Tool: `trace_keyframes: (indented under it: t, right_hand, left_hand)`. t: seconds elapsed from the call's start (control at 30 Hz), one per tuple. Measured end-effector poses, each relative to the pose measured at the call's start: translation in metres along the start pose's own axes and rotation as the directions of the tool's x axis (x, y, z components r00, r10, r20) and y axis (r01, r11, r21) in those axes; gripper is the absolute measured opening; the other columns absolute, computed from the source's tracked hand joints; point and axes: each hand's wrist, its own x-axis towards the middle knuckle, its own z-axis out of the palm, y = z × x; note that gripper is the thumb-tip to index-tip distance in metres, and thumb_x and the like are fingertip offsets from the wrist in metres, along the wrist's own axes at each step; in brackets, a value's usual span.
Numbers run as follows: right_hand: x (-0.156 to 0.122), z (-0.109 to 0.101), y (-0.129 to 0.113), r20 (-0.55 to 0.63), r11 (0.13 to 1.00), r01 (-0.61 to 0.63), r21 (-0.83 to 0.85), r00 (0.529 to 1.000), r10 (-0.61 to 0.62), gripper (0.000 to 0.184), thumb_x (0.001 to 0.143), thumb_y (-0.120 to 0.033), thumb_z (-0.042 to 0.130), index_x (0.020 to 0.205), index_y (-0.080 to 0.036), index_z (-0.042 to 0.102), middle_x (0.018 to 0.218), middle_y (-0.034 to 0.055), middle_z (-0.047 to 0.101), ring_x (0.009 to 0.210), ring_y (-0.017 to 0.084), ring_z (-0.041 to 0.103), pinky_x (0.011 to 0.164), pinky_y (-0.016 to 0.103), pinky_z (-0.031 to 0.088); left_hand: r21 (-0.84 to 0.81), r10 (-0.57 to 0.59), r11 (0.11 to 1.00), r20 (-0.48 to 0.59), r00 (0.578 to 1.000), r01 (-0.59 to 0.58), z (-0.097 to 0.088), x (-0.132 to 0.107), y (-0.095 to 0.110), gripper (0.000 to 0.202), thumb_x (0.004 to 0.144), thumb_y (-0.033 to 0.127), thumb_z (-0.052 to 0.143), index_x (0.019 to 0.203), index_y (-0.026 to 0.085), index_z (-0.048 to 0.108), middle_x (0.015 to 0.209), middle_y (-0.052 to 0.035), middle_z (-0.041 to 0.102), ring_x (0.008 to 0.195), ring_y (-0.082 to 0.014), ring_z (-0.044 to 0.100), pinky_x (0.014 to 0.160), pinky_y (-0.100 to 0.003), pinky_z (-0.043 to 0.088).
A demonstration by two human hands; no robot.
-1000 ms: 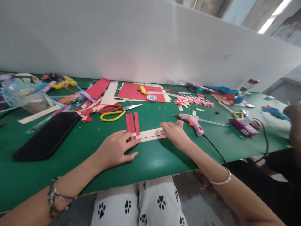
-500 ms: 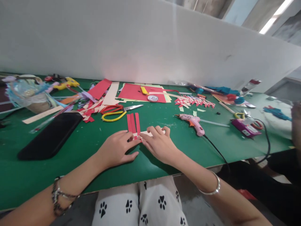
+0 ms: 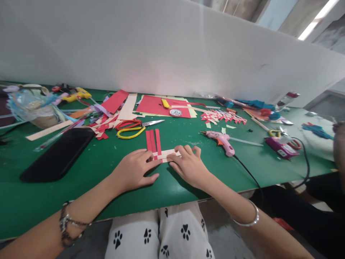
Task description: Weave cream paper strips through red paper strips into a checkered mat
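Red paper strips (image 3: 153,139) lie upright in front of me, crossed near their lower ends by cream paper strips (image 3: 167,154) that run out to the right. My left hand (image 3: 134,169) holds down the left side of the crossing, its index finger on the lower edge and its thumb apart on the table. With bent fingers, my right hand (image 3: 191,167) grips the cream strips toward their right end. Its fingers partly cover that end. Where the strips pass over and under is partly hidden by my left fingers.
Beyond the strips lie scissors (image 3: 130,129) and red card (image 3: 151,106) with a yellow cutter (image 3: 165,104). A pink glue gun (image 3: 221,140) with a cord is to the right, a black case (image 3: 58,154) to the left. Another person's dark-clothed leg (image 3: 296,208) shows at right.
My right hand has slid a little to the right along the cream strips, uncovering more of them near the crossing. My left hand has stayed in place.
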Motion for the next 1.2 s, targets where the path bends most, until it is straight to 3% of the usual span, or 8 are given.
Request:
trace_keyframes:
  t: [0.87, 1.2]
  right_hand:
    - [-0.022, 0.001, 0.04, -0.065, 0.984, -0.177, -0.03, 0.983, 0.174, 0.03, 0.093, -0.036, 0.035, 0.097, -0.029, 0.064, 0.105, 0.0054, 0.056, 0.093, 0.019, 0.044, 0.077, 0.037, 0.02]
    - [-0.026, -0.004, 0.052, -0.107, 0.967, -0.25, -0.038, 0.964, 0.245, 0.032, 0.092, -0.034, 0.038, 0.087, -0.025, 0.068, 0.104, 0.0062, 0.057, 0.094, 0.021, 0.045, 0.076, 0.037, 0.021]
  left_hand:
    - [-0.033, -0.03, 0.999, 0.021, 0.999, 0.03, -0.003, 0.002, 0.0, 0.032, 0.082, 0.039, 0.045, 0.101, 0.022, 0.064, 0.082, -0.0058, 0.057, 0.078, -0.0202, 0.055, 0.071, -0.033, 0.045]
    - [-0.045, -0.035, 0.998, 0.049, 0.998, 0.037, -0.001, 0.0, -0.002, 0.03, 0.083, 0.038, 0.044, 0.102, 0.023, 0.062, 0.086, -0.0056, 0.058, 0.08, -0.0201, 0.055, 0.072, -0.033, 0.045]
